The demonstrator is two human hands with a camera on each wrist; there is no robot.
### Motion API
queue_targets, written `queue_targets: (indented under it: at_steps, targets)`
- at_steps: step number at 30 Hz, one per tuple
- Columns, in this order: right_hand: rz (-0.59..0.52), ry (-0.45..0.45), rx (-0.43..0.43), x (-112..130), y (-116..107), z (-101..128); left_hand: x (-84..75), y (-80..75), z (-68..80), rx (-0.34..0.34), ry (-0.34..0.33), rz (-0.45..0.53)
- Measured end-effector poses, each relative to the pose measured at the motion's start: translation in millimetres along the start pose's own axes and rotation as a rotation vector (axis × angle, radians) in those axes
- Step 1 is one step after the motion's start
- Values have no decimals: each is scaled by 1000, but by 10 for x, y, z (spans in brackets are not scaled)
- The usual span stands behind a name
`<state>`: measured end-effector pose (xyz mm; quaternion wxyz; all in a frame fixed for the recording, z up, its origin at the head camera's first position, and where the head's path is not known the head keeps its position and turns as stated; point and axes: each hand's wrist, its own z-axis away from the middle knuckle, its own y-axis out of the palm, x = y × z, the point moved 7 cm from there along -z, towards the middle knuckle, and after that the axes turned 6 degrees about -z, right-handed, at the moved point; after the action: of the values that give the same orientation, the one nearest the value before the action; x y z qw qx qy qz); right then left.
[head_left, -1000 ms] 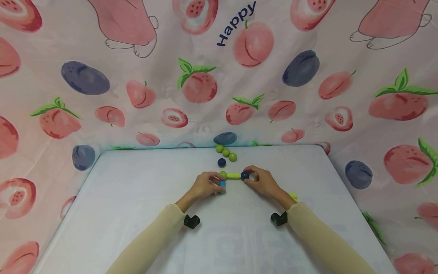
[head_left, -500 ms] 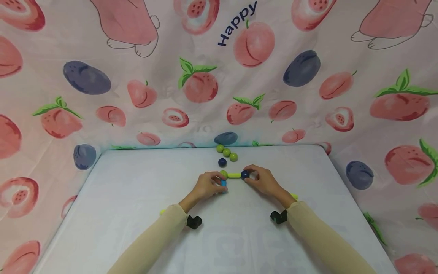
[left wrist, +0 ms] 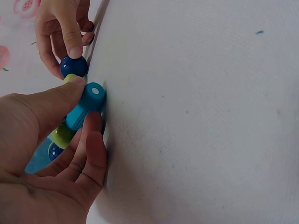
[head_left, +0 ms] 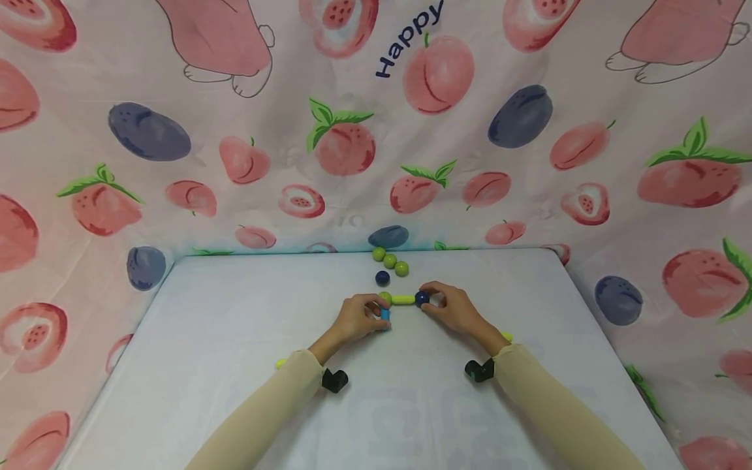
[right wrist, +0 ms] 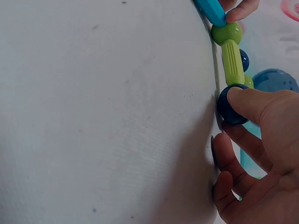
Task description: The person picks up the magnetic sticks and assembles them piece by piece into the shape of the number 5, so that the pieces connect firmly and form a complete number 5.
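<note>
Head view: pale table [head_left: 235,365], fruit-print cloth [head_left: 176,130] hung behind and at the sides. Green rod [head_left: 403,300] lies near table's far edge. L hand [head_left: 354,318] pinches blue rod [head_left: 384,315] at green rod's left end; R hand [head_left: 452,309] pinches navy ball [head_left: 422,299] at its right end. Loose balls [head_left: 390,261] just beyond.

L wrist: thumb and fingers round blue rod [left wrist: 85,105].

R wrist: thumb on navy ball [right wrist: 230,106], touching green rod [right wrist: 232,61].

Glossy plastic green stick [right wrist: 232,61], matt table [head_left: 235,313]

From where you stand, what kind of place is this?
Probably a small tabletop play or recording booth: a white table closed in on three sides by a fruit-print cloth, with toy balls and a green rod laid out where the hands work.
</note>
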<state>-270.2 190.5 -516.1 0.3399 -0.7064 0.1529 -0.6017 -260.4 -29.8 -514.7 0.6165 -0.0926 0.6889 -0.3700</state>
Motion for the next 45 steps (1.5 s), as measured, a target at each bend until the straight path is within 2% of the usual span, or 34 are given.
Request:
queue_targets:
  at_steps: [12,26,37,42,45]
  targets:
    - [10,13,1,7,-11,3,-14,-9,0,14,28,4]
    - [12,14,-2,-24,-6,17,-9,-95,89,11,63,28]
    - [3,8,-5,-3,-4,25,-9,-203,78,-43,73,17]
    - [-3,4,-9,5,-2,29,-58,-273,28,-78,106,1]
    - [-2,6,-9,4,-4,28,-80,-330,-33,-101,102,-13]
